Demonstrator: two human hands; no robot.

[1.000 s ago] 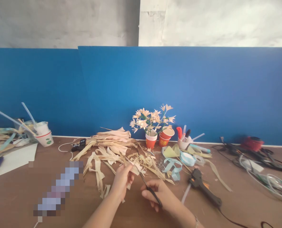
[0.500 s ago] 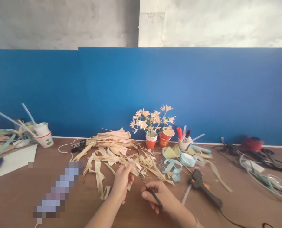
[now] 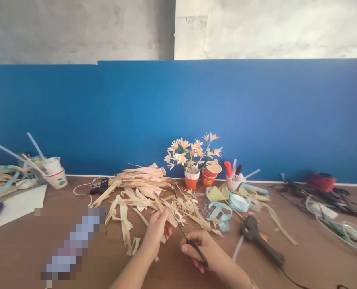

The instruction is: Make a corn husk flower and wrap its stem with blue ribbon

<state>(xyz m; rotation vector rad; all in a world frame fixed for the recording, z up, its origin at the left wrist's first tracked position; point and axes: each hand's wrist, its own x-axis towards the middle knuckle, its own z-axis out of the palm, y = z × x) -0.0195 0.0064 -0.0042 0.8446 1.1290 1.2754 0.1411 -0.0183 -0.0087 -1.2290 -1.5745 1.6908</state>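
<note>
Near the front middle, my left hand (image 3: 159, 228) pinches a pale piece of dried husk (image 3: 172, 218) between thumb and fingers. My right hand (image 3: 198, 249) is wrapped round the dark handles of a pair of scissors (image 3: 182, 231). Their blades point up and left, at the husk by my left fingertips. Whether the blades are apart cannot be made out. Beyond my hands lies a heap of dried husks (image 3: 142, 182), with cut scraps (image 3: 190, 206) at its right. Paper flowers (image 3: 193, 152) stand in stacked cups (image 3: 191, 179) behind.
A glue gun (image 3: 261, 241) with a cord lies right of my right hand. Blue ribbon (image 3: 222, 214) and a cup of pens (image 3: 232, 182) are behind it. Cables (image 3: 317, 216) lie far right. At left are another cup (image 3: 56, 178), white paper (image 3: 21, 204) and a blurred-out object (image 3: 74, 241).
Both hands have hardly moved relative to the table. The view has shifted very slightly.
</note>
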